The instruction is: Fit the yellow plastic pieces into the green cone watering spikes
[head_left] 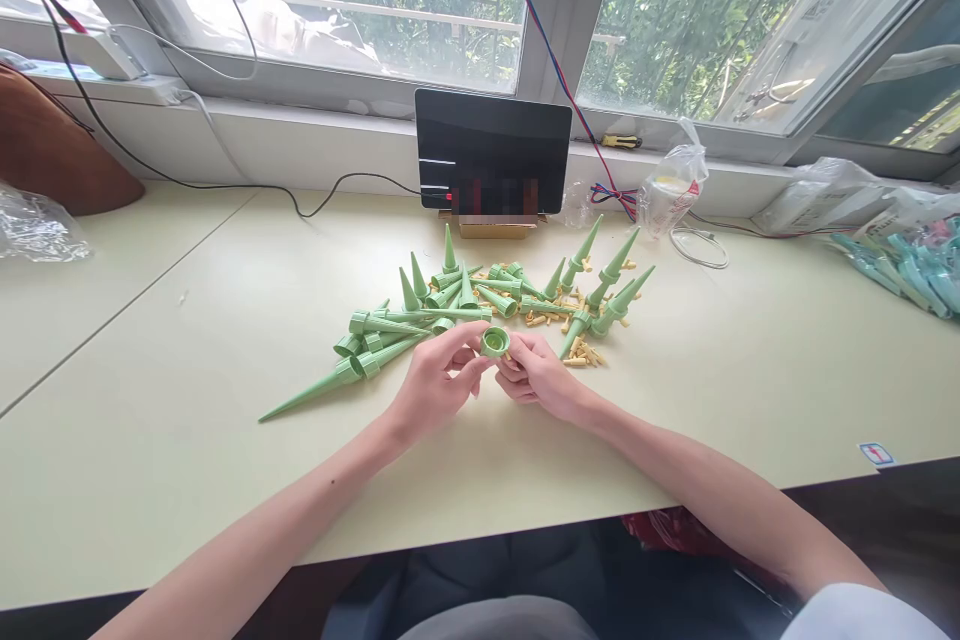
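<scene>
Between my hands, just above the table, is a green plastic plant watering spike point(494, 342), its round open end turned up towards me. My left hand point(442, 375) pinches its rim from the left with thumb and forefinger. From the right, my right hand point(541, 377) closes its fingers against the side, where a speck of yellow shows; what that is stays too small to tell. Beyond my hands lies a heap of green spikes point(397, 325), some lying down and some standing point up. To the right, several spikes with yellow side pieces point(611, 295) stand among loose small yellow plastic parts point(585, 353).
Behind the heap, a tablet point(493, 155) leans on a small cardboard stand point(493, 228). Cables run along the back. At right are a plastic bag with a cup point(673, 185) and bagged turquoise items point(911, 265). A brown object point(60, 145) stands far left.
</scene>
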Tool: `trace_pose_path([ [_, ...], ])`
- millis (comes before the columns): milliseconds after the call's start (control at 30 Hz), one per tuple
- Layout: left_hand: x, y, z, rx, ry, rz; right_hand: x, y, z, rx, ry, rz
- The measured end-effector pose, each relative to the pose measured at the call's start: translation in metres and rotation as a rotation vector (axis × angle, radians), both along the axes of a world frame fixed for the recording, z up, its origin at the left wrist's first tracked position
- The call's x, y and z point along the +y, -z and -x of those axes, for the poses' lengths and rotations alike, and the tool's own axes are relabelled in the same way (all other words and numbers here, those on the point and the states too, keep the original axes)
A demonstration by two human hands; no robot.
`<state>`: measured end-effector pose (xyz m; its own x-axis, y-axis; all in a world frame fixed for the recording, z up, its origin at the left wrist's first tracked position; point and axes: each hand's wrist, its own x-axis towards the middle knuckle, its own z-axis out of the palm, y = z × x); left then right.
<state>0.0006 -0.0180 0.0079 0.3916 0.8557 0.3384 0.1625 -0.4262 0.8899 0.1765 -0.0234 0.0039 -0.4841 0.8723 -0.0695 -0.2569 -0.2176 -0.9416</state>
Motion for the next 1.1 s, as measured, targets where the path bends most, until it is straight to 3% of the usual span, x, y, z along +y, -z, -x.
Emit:
trace_pose_path([
  [133,0.001,0.000,0.003,0.127,-0.033,-0.146,0.000,0.000,-0.001,0.020,-0.046,0.026],
  [233,0.001,-0.001,0.004,0.160,-0.062,-0.152,0.000,0.001,-0.001,0.016,-0.042,0.005],
  [633,-0.003,-0.009,-0.002,-0.121,0.041,0.419,-0.002,0.005,0.006,-0.161,0.148,-0.205],
  [867,0.000,-0.009,-0.003,-0.229,0.081,0.613,0.000,0.016,0.005,-0.384,0.264,-0.450],
  [1100,0.002,-0.005,-0.003,-0.351,0.116,0.811,0.000,0.013,0.001,-0.566,0.292,-0.631],
])
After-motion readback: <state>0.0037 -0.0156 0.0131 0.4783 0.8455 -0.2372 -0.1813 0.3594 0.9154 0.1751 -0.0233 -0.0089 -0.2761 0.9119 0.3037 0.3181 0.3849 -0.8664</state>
